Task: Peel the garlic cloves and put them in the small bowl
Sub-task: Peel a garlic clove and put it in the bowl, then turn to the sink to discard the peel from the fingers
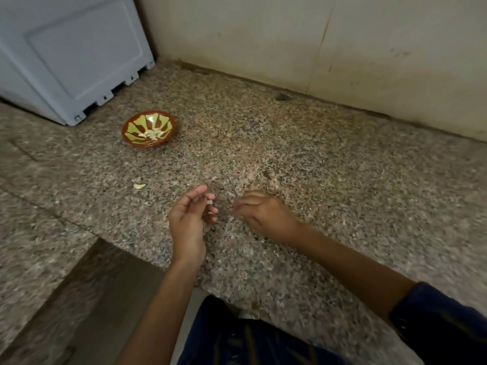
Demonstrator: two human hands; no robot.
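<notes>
A small red-and-green bowl [149, 129] stands on the granite counter at the left, with several pale peeled cloves in its bottom. One loose garlic clove [139, 186] lies on the counter between the bowl and my hands. My left hand [188, 219] is palm-up over the counter's front, its fingers curled round a small pale garlic clove [209, 202]. My right hand [259, 210] is just to its right, knuckles up, fingers curled with the tips pinched together; what they hold is hidden.
A grey-blue appliance [71, 54] stands at the back left corner. A beige tiled wall [342, 48] runs along the counter's far edge. The speckled granite counter [316, 159] has a step-shaped front edge at the lower left.
</notes>
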